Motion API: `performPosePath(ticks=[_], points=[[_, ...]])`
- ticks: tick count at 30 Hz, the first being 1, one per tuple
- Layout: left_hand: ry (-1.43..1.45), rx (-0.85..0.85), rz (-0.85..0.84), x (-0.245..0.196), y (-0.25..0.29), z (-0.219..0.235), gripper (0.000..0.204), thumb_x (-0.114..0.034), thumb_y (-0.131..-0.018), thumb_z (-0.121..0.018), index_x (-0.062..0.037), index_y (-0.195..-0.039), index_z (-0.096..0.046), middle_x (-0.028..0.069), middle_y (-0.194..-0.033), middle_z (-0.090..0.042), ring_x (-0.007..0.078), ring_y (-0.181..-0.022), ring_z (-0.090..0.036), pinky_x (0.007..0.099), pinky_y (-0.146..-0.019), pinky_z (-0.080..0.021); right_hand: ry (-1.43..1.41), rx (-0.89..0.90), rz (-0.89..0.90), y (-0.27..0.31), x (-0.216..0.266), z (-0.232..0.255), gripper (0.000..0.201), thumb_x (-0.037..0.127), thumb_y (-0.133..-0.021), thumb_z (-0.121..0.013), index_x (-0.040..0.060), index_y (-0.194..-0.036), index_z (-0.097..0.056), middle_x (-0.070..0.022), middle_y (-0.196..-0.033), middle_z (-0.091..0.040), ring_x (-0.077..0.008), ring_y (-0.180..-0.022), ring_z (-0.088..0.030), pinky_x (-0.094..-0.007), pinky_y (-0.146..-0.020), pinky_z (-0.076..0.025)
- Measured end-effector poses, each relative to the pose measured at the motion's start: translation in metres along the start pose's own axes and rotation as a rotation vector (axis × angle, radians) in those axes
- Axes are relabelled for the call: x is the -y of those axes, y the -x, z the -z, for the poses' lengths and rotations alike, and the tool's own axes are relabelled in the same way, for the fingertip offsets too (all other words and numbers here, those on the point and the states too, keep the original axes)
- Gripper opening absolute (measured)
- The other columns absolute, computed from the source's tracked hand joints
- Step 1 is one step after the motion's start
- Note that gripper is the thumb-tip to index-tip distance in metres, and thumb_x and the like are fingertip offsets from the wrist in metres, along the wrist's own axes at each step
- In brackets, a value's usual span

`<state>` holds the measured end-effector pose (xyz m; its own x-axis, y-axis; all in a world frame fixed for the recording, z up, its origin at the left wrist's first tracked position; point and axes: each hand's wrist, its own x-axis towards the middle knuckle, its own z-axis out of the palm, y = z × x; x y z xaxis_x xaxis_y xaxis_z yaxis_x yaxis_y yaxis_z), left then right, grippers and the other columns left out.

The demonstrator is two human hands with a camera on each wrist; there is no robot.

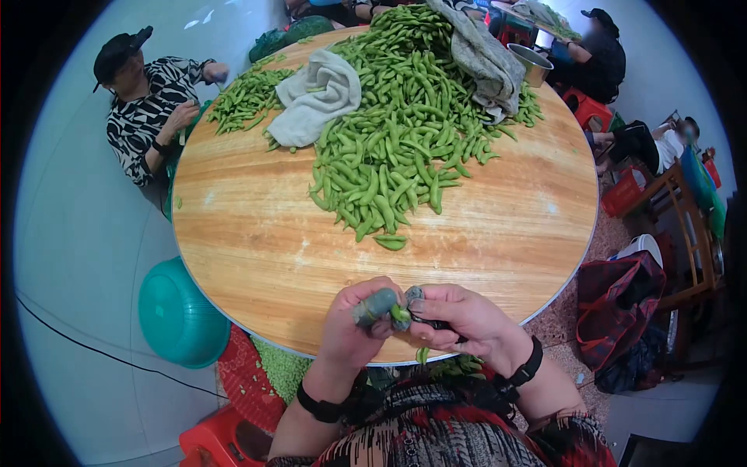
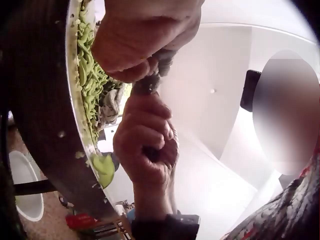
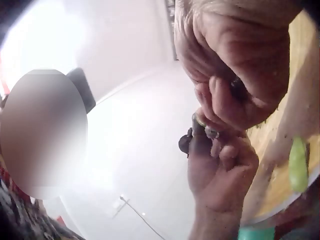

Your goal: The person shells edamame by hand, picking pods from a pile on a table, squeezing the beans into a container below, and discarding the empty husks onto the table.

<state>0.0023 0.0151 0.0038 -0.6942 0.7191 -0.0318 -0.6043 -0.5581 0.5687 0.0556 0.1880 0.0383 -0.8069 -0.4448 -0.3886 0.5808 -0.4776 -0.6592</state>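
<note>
Both hands meet above the near edge of the round wooden table [image 1: 257, 233]. The left hand [image 1: 354, 323], with a grey-green cover on its thumb, pinches a green pod [image 1: 400, 313]. Close against it, the right hand [image 1: 459, 315] has curled fingers on the pod's other side, with a dark cover at its fingertips. In the right wrist view the fingers of the two hands touch and hide most of the pod. A loose pod [image 1: 391, 242] lies beyond the hands, in front of a large pile of pods [image 1: 397, 140].
Two cloths [image 1: 319, 97] [image 1: 486, 62] lie on the pile, with a metal pot [image 1: 531, 64] at the back right. A teal basin [image 1: 183, 311], red stool [image 1: 226, 440] and shelled beans [image 1: 282, 370] stand low at left. A person [image 1: 148, 101] sits at left; a plaid bag [image 1: 618, 307] is at right.
</note>
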Motion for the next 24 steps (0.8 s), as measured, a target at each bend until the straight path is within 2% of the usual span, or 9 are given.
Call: performPosePath(ticks=[2, 4, 6, 8, 10, 14, 16, 21, 24], points=[[-0.014, -0.08, 0.019, -0.002, 0.001, -0.009, 0.009, -0.008, -0.084, -0.056, 0.0002, -0.087, -0.056, -0.0004, -0.07, -0.053, 0.0028, -0.052, -0.042, 0.0163, -0.046, -0.031, -0.105, 0.019, -0.024, -0.004, -0.007, 0.003, 0.023, 0.017, -0.093, -0.046, 0.0038, -0.075, -0.051, 0.0003, -0.062, -0.049, -0.0031, -0.043, -0.034, -0.018, -0.039, -0.025], [-0.03, -0.158, 0.039, 0.005, -0.001, -0.013, 0.005, -0.006, -0.084, -0.056, -0.0006, -0.084, -0.054, -0.0021, -0.066, -0.05, 0.0031, -0.054, -0.043, 0.016, -0.046, -0.032, 0.28, -0.098, 0.217, -0.01, -0.016, 0.004, 0.021, 0.017, -0.091, -0.05, 0.0041, -0.074, -0.051, 0.0002, -0.06, -0.049, -0.0028, -0.043, -0.035, -0.0175, -0.039, -0.026], [-0.746, -0.362, -0.276, 0.021, -0.005, -0.012, 0.009, 0.002, -0.081, -0.056, 0.0005, -0.09, -0.055, -0.0034, -0.071, -0.051, 0.0018, -0.056, -0.043, 0.0157, -0.047, -0.031, 0.452, -0.212, 0.322, -0.012, -0.02, -0.001, 0.021, 0.016, -0.091, -0.051, 0.0044, -0.073, -0.051, 0.0004, -0.058, -0.049, -0.0028, -0.043, -0.035, -0.0177, -0.039, -0.026], [-0.701, -0.385, -0.293, 0.022, -0.003, -0.014, 0.018, 0.005, -0.078, -0.057, 0.0011, -0.095, -0.056, -0.0035, -0.075, -0.052, 0.0024, -0.059, -0.045, 0.0162, -0.049, -0.034, 0.619, -0.33, 0.427, -0.011, -0.019, -0.002, 0.021, 0.016, -0.09, -0.052, 0.0046, -0.073, -0.05, 0.0006, -0.057, -0.049, -0.0028, -0.043, -0.035, -0.0178, -0.039, -0.026], [-0.654, -0.41, -0.312, 0.021, -0.001, -0.011, 0.026, 0.008, -0.076, -0.059, 0.0017, -0.101, -0.056, -0.0035, -0.079, -0.054, 0.003, -0.062, -0.047, 0.0168, -0.052, -0.037, -0.089, -0.194, 0.147, -0.008, -0.01, 0.001, 0.023, 0.016, -0.09, -0.052, 0.0036, -0.071, -0.052, 0.0005, -0.057, -0.05, -0.0029, -0.044, -0.038, -0.0187, -0.041, -0.028], [-0.873, -0.257, -0.34, 0.012, 0.004, 0.0, 0.043, 0.003, -0.075, -0.063, -0.005, -0.117, -0.056, 0.0001, -0.088, -0.06, 0.0059, -0.071, -0.053, 0.0205, -0.06, -0.043, 0.268, -0.121, 0.15, -0.005, -0.005, 0.014, 0.018, 0.015, -0.088, -0.054, 0.0002, -0.078, -0.057, -0.0007, -0.062, -0.056, -0.0039, -0.051, -0.045, -0.0195, -0.046, -0.036], [-1.165, -0.247, -0.434, 0.01, 0.005, -0.007, 0.047, 0.001, -0.075, -0.064, -0.0055, -0.12, -0.054, 0.0025, -0.089, -0.062, 0.0076, -0.069, -0.054, 0.0218, -0.061, -0.044, 0.849, -0.493, 0.576, -0.005, 0.001, 0.011, 0.018, 0.015, -0.086, -0.057, -0.0023, -0.088, -0.061, -0.0018, -0.068, -0.06, -0.0053, -0.059, -0.051, -0.0209, -0.053, -0.042], [-1.454, -0.116, -0.553, 0.002, 0.009, -0.026, 0.047, 0.005, -0.074, -0.061, -0.0033, -0.119, -0.054, 0.0057, -0.074, -0.06, 0.0124, -0.065, -0.056, 0.0239, -0.061, -0.046, 0.737, -0.314, 0.568, -0.007, -0.006, 0.003, 0.016, 0.013, -0.085, -0.058, -0.0027, -0.089, -0.06, -0.0009, -0.065, -0.058, -0.0051, -0.055, -0.049, -0.0202, -0.049, -0.04], [-1.52, 0.153, -0.696, -0.001, 0.012, -0.004, 0.045, 0.005, -0.07, -0.062, -0.0036, -0.115, -0.057, 0.0092, -0.079, -0.063, 0.0189, -0.067, -0.06, 0.0265, -0.062, -0.048, 0.161, -0.184, 0.218, -0.006, -0.008, 0.005, 0.011, 0.011, -0.085, -0.057, 0.0, -0.084, -0.058, 0.0016, -0.058, -0.051, -0.0033, -0.046, -0.041, -0.0187, -0.041, -0.032]])
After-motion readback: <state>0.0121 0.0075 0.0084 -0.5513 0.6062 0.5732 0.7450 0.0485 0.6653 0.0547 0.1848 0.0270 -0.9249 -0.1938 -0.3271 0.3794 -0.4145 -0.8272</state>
